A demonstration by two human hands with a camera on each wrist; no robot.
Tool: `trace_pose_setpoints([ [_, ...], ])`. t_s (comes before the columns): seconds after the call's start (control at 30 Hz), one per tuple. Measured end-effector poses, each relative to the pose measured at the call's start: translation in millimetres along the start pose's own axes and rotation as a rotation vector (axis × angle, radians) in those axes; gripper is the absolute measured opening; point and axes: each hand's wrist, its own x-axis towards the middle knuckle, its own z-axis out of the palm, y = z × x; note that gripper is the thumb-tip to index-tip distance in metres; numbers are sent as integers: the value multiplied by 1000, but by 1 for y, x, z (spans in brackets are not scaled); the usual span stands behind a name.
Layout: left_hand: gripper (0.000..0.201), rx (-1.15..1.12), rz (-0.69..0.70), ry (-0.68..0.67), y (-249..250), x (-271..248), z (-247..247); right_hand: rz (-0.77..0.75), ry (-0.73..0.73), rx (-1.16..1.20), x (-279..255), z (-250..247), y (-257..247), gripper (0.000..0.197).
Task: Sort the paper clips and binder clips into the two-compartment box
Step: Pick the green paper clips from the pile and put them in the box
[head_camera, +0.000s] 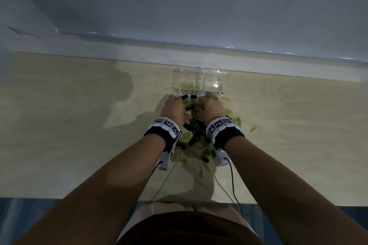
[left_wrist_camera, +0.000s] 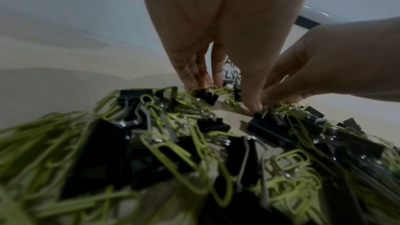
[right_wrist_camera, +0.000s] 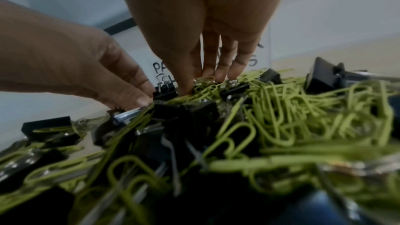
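Observation:
A clear two-compartment box (head_camera: 223, 77) stands at the far side of the table, labelled PAPER CLIPS on the left and BINDER CLIPS on the right. Several green paper clips (head_camera: 188, 85) lie in the left compartment. The right one looks empty. In front of the box is a mixed pile of green paper clips (right_wrist_camera: 281, 102) and black binder clips (left_wrist_camera: 266, 129). My left hand (head_camera: 175, 109) reaches into the pile's far left, with straight fingertips (left_wrist_camera: 194, 81) touching clips. My right hand (head_camera: 212, 108) is at the far right, thumb and fingertips (right_wrist_camera: 216, 73) pinching green paper clips.
Loose paper clips (head_camera: 253, 129) are scattered on the light wooden table (head_camera: 79, 125) to the right of and behind the pile. A raised white ledge (head_camera: 258, 65) runs just behind the box. Cables (head_camera: 232, 181) trail from both wrist cameras toward the near edge.

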Motion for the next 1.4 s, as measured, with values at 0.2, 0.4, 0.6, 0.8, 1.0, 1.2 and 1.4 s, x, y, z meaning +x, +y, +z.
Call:
trace_pose_setpoints([
  [0.2,24,-39,29,-51,7,-1,0,210,-223,71,4,-12,1,12],
  [0.4,13,-35,80,-92,-4,-5,-5,254,-221,279,-11,-25,16,14],
  [0.6,22,-149,56,-108,-18,-11,-15,398,-238,835,-25,-42,30,18],
  [0.8,22,-289,37,-93,-29,-11,-34,375,-178,1023,-20,-61,28,14],
  [1.0,16,-379,153,92,12,24,-78,185,40,816,32,-81,-7,7],
  [1.2,17,-353,153,154,44,62,-82,154,129,485,69,-73,-28,19],
  [1.4,17,-431,144,100,18,46,-68,167,56,531,68,-69,-20,11],
])
